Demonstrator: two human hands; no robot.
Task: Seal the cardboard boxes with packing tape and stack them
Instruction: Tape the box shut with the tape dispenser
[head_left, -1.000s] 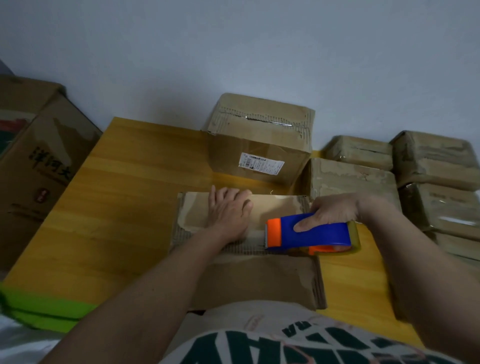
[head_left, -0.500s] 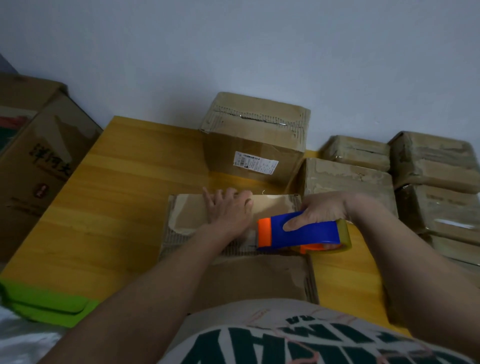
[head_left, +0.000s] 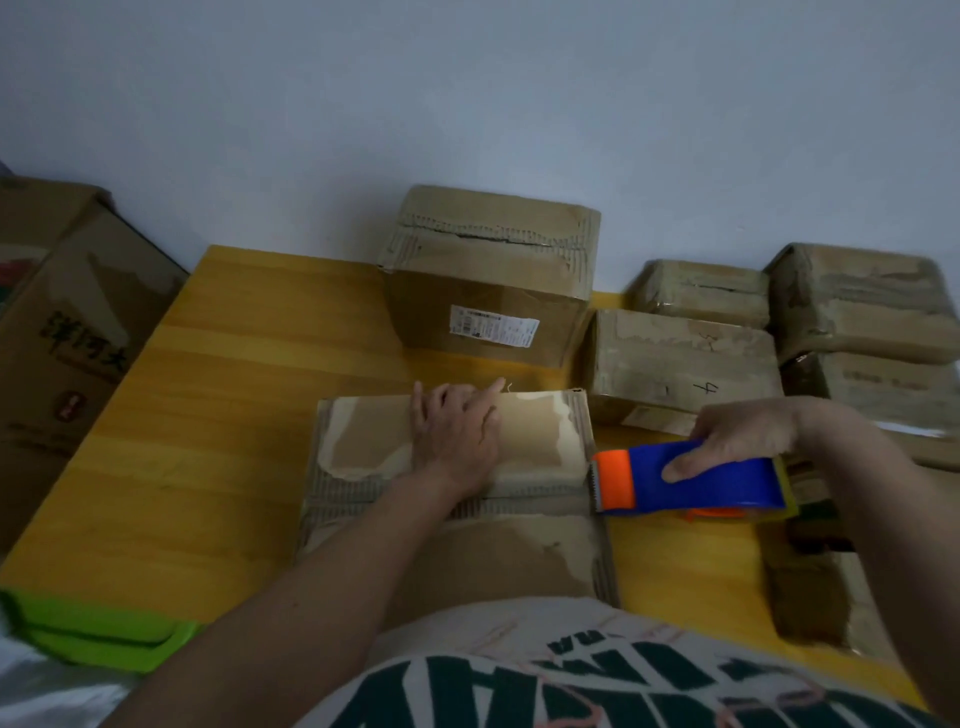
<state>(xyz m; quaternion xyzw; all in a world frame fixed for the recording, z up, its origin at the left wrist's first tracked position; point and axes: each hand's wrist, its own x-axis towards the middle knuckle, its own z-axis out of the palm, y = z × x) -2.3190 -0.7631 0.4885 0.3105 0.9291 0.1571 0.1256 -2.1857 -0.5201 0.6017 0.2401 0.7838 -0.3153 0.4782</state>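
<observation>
Left hand (head_left: 457, 441): flat, fingers straight, pressing the top flaps of the cardboard box (head_left: 457, 499).
Right hand (head_left: 743, 434): grasping the tape dispenser (head_left: 691, 480) at the box's right edge.
Box: on the yellow table (head_left: 234, 415), nearest the person.
Behind: labelled box (head_left: 491, 280); taped boxes (head_left: 779, 322) right.

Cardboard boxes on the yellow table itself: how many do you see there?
2. One box lies under the left hand at the near edge; a taller labelled box stands at the far edge. Stacks right of the table may hide more.
</observation>
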